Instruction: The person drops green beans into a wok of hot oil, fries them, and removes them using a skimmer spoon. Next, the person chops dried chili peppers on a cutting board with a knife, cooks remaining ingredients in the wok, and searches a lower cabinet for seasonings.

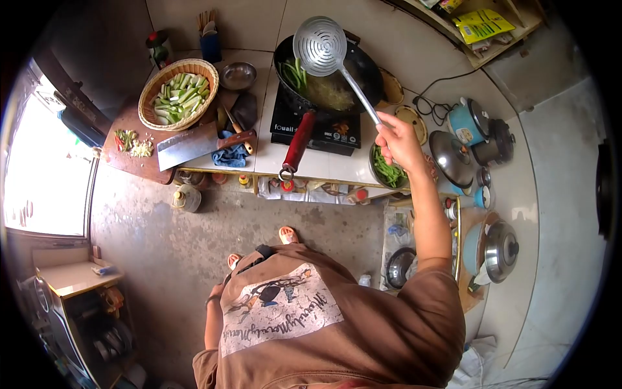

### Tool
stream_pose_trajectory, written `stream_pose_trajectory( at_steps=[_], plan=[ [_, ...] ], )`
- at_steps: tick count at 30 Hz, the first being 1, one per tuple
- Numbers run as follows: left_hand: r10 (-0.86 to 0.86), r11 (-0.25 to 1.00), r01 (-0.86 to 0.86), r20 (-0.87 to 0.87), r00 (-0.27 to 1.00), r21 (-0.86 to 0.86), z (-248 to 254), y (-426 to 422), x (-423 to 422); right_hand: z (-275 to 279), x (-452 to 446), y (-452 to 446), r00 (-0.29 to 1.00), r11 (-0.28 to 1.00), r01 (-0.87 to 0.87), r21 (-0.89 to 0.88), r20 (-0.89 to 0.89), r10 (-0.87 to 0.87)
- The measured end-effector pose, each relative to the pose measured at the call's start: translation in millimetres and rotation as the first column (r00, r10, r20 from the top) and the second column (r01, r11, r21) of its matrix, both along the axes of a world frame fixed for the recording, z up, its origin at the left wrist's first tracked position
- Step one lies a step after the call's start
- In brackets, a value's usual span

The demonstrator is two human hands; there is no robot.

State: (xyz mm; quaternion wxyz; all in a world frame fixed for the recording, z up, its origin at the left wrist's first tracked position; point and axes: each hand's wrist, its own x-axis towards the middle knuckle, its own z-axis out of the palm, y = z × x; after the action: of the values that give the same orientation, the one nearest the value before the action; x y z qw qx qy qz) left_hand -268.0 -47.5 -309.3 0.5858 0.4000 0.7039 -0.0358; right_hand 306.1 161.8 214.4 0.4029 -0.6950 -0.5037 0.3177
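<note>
My right hand (400, 139) grips the handle of a metal skimmer (320, 47) with a slotted round head, raised over the wok. Below it the dark wok (370, 78), with a red handle (300, 144), sits on a black induction cooker (315, 126). Green vegetable pieces (293, 75) lie at the wok's left side, beside bubbling liquid. A bowl of green vegetables (389, 170) stands just under my right hand. My left hand (218, 291) hangs low beside my shirt; its fingers are mostly hidden.
On the left, a cutting board (123, 162) carries a cleaver (189, 146), chopped garlic (142, 148) and a wicker basket (208, 115) of cut vegetables. A metal bowl (238, 76) stands behind. Pot lids (451, 159) and pots crowd the right side; a shelf (512, 35) overhangs the upper right.
</note>
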Motion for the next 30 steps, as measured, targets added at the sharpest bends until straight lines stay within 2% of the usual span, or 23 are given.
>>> stream_pose_trajectory(
  at_steps=[2,4,5,6,9,12,15,21,30],
  plan=[
    [-0.002,1.0,0.002,0.002,1.0,-0.002,-1,0,1,-24,21,7,0.958,0.963,-0.188,0.195,0.25,0.137],
    [-0.005,1.0,0.005,-0.002,1.0,-0.003,0,1,3,-37,22,6,0.865,0.896,-0.316,0.311,0.482,0.138],
    [-0.005,1.0,0.005,-0.002,1.0,-0.003,0,0,3,-41,21,5,0.8,0.852,-0.387,0.352,0.588,0.121],
    [-0.005,1.0,0.005,-0.002,1.0,-0.005,-1,0,3,-43,23,4,0.764,0.893,-0.35,0.285,0.637,0.096],
    [-0.005,1.0,0.005,-0.004,1.0,-0.006,1,-2,2,-50,15,-7,0.787,0.979,-0.12,0.166,0.617,-0.009],
    [-0.008,1.0,0.008,-0.01,1.0,-0.01,3,0,5,-37,9,-14,0.783,0.998,0.003,0.059,0.621,-0.039],
    [-0.014,1.0,0.014,-0.011,1.0,-0.011,3,0,8,-37,19,-17,0.704,0.998,0.007,0.056,0.709,-0.045],
    [-0.025,1.0,0.025,-0.014,1.0,-0.015,3,3,14,-41,47,-16,0.699,0.99,0.082,0.118,0.701,-0.141],
    [-0.032,0.999,0.032,-0.025,0.999,-0.022,7,3,24,-51,94,15,0.608,0.971,0.156,0.183,0.757,-0.24]
  ],
)
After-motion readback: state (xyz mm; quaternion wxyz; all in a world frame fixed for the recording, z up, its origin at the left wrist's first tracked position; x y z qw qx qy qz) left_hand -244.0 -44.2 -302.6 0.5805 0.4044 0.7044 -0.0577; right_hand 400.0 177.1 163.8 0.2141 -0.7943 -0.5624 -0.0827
